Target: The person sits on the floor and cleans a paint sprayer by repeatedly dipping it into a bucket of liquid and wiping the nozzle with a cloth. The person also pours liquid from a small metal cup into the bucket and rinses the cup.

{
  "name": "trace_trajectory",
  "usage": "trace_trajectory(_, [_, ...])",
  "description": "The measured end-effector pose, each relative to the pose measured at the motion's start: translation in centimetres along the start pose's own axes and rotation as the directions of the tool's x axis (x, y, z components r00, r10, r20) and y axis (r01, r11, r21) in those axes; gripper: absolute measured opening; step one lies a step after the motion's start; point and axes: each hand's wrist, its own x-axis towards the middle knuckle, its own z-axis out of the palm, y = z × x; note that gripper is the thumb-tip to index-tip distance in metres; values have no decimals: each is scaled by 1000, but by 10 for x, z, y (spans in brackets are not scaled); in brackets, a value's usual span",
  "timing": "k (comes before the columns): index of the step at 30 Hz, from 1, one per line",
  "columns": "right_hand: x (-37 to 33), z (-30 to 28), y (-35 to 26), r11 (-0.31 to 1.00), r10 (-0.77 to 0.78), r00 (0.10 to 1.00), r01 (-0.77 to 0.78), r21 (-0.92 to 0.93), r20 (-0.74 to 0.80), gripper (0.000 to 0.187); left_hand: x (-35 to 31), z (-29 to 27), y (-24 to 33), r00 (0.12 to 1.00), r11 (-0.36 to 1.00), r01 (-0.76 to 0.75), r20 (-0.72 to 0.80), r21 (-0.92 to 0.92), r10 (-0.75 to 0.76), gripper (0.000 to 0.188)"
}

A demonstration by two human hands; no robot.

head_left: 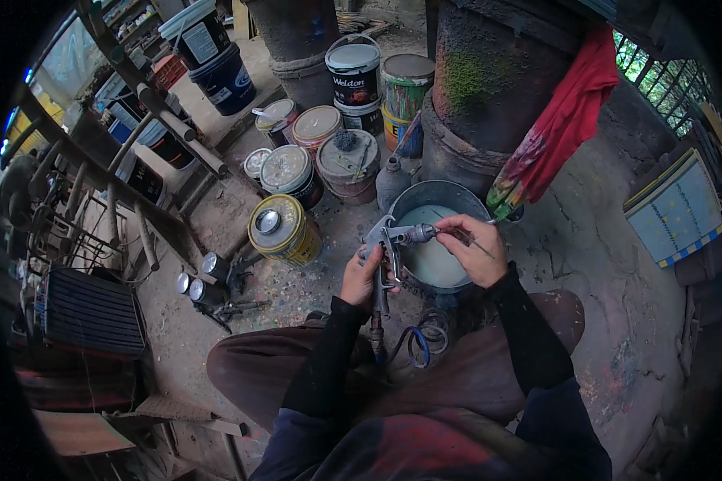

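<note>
Across paint-speckled grey concrete floor (573, 260), at the left rim of round grey bucket (449, 191): grasping silver metal spray gun (391, 250) with left hand (363, 276), pinching thin dark rod (483, 250) near nozzle (418, 232) with right hand (481, 260). Probably cleaning the nozzle; next, needing steady alignment.

We see a silver-grey spray gun (391, 236), milky white liquid (431, 268) in a grey bucket (425, 192), black sleeves (531, 330), a red cloth (565, 112) smeared green and yellow, a yellow can (303, 242), and a floor (277, 287) speckled with multicoloured paint.

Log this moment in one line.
left hand: grips spray gun | right hand: pinches thin rod by nozzle | beneath: bucket, whitish liquid
</note>
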Motion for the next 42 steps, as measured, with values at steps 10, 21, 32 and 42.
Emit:
trace_trajectory(10, [-8, 7, -18, 981, -193, 980, 193, -4, 43, 14, -5, 18, 0, 989, 979, 144, -55, 142, -137, 51])
trace_trajectory(21, [-14, 9, -34, 961, -274, 954, 276, 4, 119, 16, 0, 5, -19, 966, 948, 245, 30, 203, -256, 59])
trace_trajectory(32, [-20, 19, -41, 929, -368, 917, 367, 41, 152, 18, -3, 15, -27, 833, 858, 507, 207, 82, -512, 61])
trace_trajectory(42, [-17, 11, -38, 942, -329, 934, 335, -19, 143, 16, -4, 13, -31, 967, 965, 254, -44, 55, -252, 59])
